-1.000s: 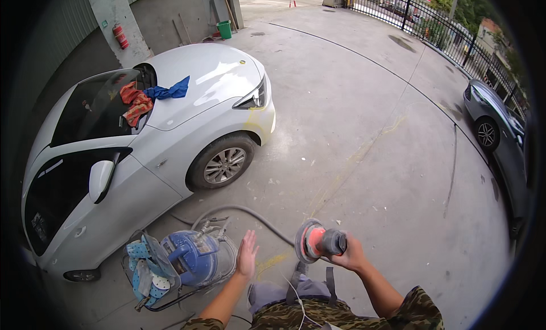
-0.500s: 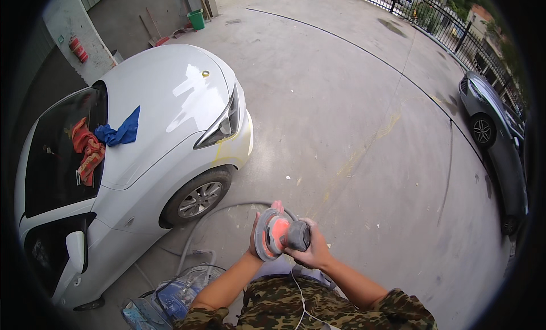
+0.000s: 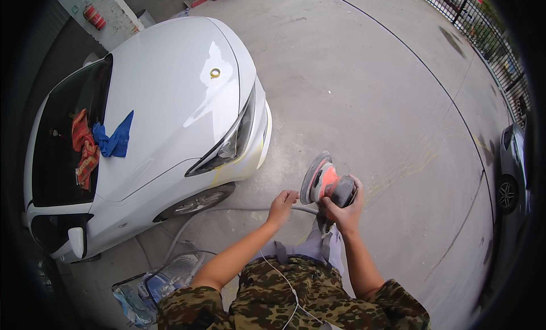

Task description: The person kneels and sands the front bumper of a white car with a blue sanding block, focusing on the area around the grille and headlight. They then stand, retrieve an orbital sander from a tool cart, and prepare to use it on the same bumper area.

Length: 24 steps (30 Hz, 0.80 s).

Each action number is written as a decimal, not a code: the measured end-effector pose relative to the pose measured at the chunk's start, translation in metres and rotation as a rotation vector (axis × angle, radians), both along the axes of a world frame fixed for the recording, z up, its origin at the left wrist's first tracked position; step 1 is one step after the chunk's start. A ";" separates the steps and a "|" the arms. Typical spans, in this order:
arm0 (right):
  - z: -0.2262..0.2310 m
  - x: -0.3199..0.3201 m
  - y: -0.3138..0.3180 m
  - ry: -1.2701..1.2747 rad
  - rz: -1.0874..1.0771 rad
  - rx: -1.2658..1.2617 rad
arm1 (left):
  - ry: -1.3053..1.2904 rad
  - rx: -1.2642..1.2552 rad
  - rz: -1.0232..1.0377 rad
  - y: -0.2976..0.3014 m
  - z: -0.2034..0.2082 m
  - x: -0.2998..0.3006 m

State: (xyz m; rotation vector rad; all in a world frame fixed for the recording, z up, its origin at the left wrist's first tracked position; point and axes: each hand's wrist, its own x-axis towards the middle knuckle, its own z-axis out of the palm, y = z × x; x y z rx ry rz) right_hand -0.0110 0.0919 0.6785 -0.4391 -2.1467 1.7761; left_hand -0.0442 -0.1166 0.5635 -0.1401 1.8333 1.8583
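Observation:
My right hand (image 3: 348,209) grips an orange and grey orbital sander (image 3: 327,179) by its dark rounded body. The sander is tilted, so its round grey pad (image 3: 314,176) faces left. Right at the pad's lower left edge is my left hand (image 3: 281,208), its fingers drawn together. What those fingers pinch, if anything, is too small to make out. From below the sander a grey hose (image 3: 244,209) runs left across the floor.
A white car (image 3: 165,102) stands to the left, with a tape roll (image 3: 215,73) on its hood. Red (image 3: 85,151) and blue (image 3: 115,138) cloths lie by its windshield. A blue machine (image 3: 165,284) sits at lower left. A grey car (image 3: 512,171) is at far right.
The sander has moved up and right in my right hand. My left hand has shifted from behind the pad to its edge, fingers now drawn together. The view has turned.

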 end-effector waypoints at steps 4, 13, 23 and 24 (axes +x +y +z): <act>-0.034 -0.115 0.113 -0.019 0.057 0.018 | 0.167 -0.367 -0.221 0.099 -0.041 -0.014; -0.041 -0.256 0.240 -0.072 0.088 -0.104 | 0.183 -0.498 -1.306 0.286 -0.050 -0.038; -0.069 -0.231 0.230 -0.102 0.083 -0.041 | 0.085 -0.230 -1.248 0.313 -0.102 0.023; -0.073 -0.226 0.224 -0.092 0.087 -0.005 | 0.138 -0.102 -1.235 0.307 -0.096 0.028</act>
